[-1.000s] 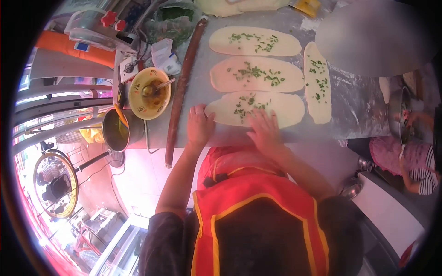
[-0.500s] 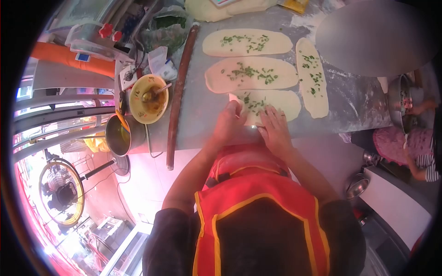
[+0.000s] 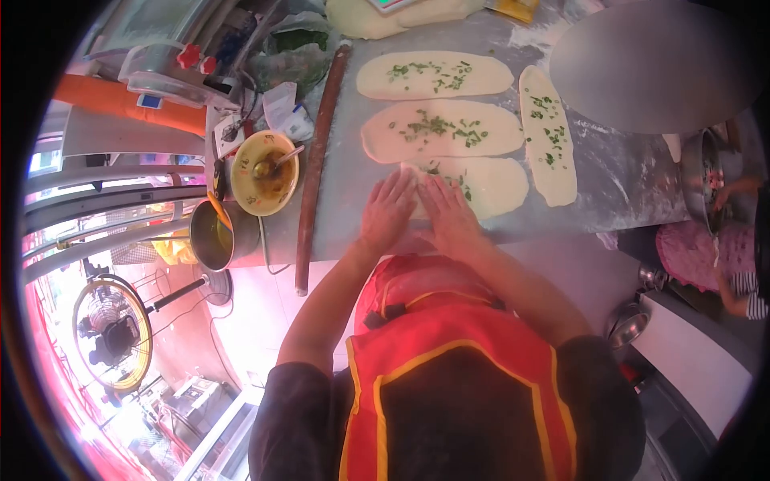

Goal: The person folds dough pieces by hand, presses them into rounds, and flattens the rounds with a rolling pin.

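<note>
Three long, flat dough sheets lie one behind another on the metal table, each scattered with chopped green onion. The nearest dough sheet [image 3: 504,188] is under my hands at its left end. My left hand [image 3: 389,212] rests there with fingers stretched forward and flat. Beside it, my right hand [image 3: 449,212] also lies flat, its fingertips close to the left ones. Both palms hide that end of the dough. Behind are the middle dough sheet [image 3: 385,140] and the far dough sheet [image 3: 370,78]. Another dough sheet [image 3: 552,180] lies lengthwise to the right.
A long wooden rolling pin [image 3: 318,164] lies left of the dough. Farther left are a yellow bowl [image 3: 242,188] with brownish liquid and a spoon, and a metal pot [image 3: 200,248]. A large dough mass [image 3: 349,22] sits at the back. At right, another person's hand [image 3: 730,192] reaches a metal basin [image 3: 691,192].
My left hand has uncurled from the dough's lifted left edge and now lies flat. My right hand has slid left to join it. The raised corner no longer stands up.
</note>
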The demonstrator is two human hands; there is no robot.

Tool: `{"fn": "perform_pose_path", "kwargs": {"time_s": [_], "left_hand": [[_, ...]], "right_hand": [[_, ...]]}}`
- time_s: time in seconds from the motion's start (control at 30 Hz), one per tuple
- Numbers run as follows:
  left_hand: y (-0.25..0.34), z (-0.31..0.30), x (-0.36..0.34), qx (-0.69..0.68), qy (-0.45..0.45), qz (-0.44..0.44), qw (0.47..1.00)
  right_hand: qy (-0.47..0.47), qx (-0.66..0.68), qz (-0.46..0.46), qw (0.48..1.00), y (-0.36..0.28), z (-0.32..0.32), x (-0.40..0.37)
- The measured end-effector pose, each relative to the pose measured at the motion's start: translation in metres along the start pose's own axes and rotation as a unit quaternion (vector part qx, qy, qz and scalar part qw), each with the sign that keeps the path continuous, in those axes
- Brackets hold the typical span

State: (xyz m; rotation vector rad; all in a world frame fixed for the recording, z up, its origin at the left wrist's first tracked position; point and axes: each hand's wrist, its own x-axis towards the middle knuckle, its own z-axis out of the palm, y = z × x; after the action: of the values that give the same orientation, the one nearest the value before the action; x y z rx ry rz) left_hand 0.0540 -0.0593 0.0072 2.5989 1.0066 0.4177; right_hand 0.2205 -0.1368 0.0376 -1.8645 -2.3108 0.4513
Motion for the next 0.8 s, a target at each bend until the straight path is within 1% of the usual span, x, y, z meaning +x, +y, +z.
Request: {"fn": "perform_pose_path", "kwargs": {"time_s": [0.07, 0.1, 0.13, 0.17, 0.2, 0.23, 0.27, 0.3, 0.37, 0.4, 0.47, 0.5, 0.57, 0.6, 0.67, 0.7, 0.8], "left_hand": [[0.0, -0.004, 0.005, -0.011, 0.007, -0.011, 1.0], [-0.002, -0.006, 0.006, -0.072, 0.005, -0.045, 0.996], [-0.003, -0.006, 0.007, -0.134, 0.001, -0.079, 0.988], [-0.003, -0.007, 0.006, -0.196, -0.003, -0.114, 0.974], [-0.006, -0.002, 0.002, -0.22, 0.025, -0.151, 0.963], [-0.01, 0.003, 0.0, -0.243, 0.053, -0.187, 0.95], [-0.014, 0.009, -0.003, -0.265, 0.081, -0.222, 0.935], [-0.012, 0.008, -0.003, -0.291, 0.055, -0.261, 0.919], [-0.006, 0.005, -0.006, -0.34, 0.001, -0.337, 0.878], [-0.006, 0.009, -0.006, -0.35, 0.014, -0.338, 0.873], [-0.008, 0.018, -0.004, -0.371, 0.035, -0.34, 0.863], [-0.007, 0.018, -0.001, -0.366, 0.03, -0.337, 0.867], [-0.005, 0.014, 0.006, -0.353, 0.016, -0.328, 0.876], [-0.002, 0.006, 0.014, -0.347, -0.003, -0.341, 0.873], [0.009, -0.009, 0.024, -0.335, -0.042, -0.373, 0.864], [0.005, -0.005, 0.025, -0.316, -0.059, -0.37, 0.872], [-0.002, 0.008, 0.032, -0.263, -0.096, -0.353, 0.893]], "right_hand": [[-0.015, 0.011, 0.008, 1.0, 0.0, -0.012, 0.004], [-0.025, 0.017, 0.011, 0.999, 0.0, -0.019, 0.005], [-0.006, 0.164, 0.036, 0.986, 0.0, -0.025, 0.007], [0.012, 0.308, 0.063, 0.949, 0.001, -0.031, 0.009], [0.029, 0.446, 0.09, 0.89, 0.002, -0.034, 0.011], [0.038, 0.596, 0.163, 0.785, 0.005, -0.022, 0.016], [0.046, 0.723, 0.228, 0.651, 0.01, 0.0, 0.024], [0.051, 0.822, 0.284, 0.491, 0.009, 0.003, 0.032], [0.051, 0.848, 0.307, 0.428, 0.016, 0.003, 0.033], [0.051, 0.86, 0.317, 0.397, 0.017, -0.002, 0.034], [0.058, 0.864, 0.295, 0.404, 0.013, -0.009, 0.029], [0.061, 0.865, 0.285, 0.408, 0.013, -0.011, 0.026], [0.068, 0.85, 0.304, 0.425, 0.017, 0.006, 0.022], [0.074, 0.843, 0.309, 0.433, 0.019, 0.011, 0.024], [0.085, 0.817, 0.292, 0.489, 0.014, -0.001, 0.023], [0.091, 0.802, 0.284, 0.517, 0.012, -0.005, 0.02], [0.062, 0.741, 0.239, 0.625, 0.011, 0.005, 0.01]]}}
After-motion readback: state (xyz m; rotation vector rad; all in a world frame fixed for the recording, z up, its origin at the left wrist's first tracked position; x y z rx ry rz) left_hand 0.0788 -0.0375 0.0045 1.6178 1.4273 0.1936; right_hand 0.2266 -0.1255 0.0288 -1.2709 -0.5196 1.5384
